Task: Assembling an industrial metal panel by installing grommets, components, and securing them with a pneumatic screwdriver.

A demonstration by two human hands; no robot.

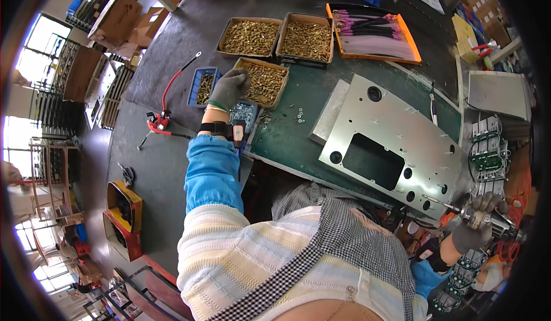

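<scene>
My left hand [229,88], in a grey glove, is over the edge of a cardboard box of small brass-coloured fasteners [267,83]. Its fingers are curled closed, and whatever they may hold is hidden. My right hand [475,232], also gloved, grips a power screwdriver [500,223] at the far right. The tool's long thin bit points left across the lower right corner of a silver metal panel [373,120]. That panel has a large rectangular cutout and several round black-rimmed holes. It lies tilted over another metal piece [332,114] on a green mat [275,140].
Two more fastener boxes [249,37] [307,40] stand behind. Small blue bins [198,86] flank my left hand. An orange-edged tray [410,45] holds cables. A red cable [165,94] lies left, near scissors [126,174]. Circuit boards [488,146] and hoses [519,197] crowd the right.
</scene>
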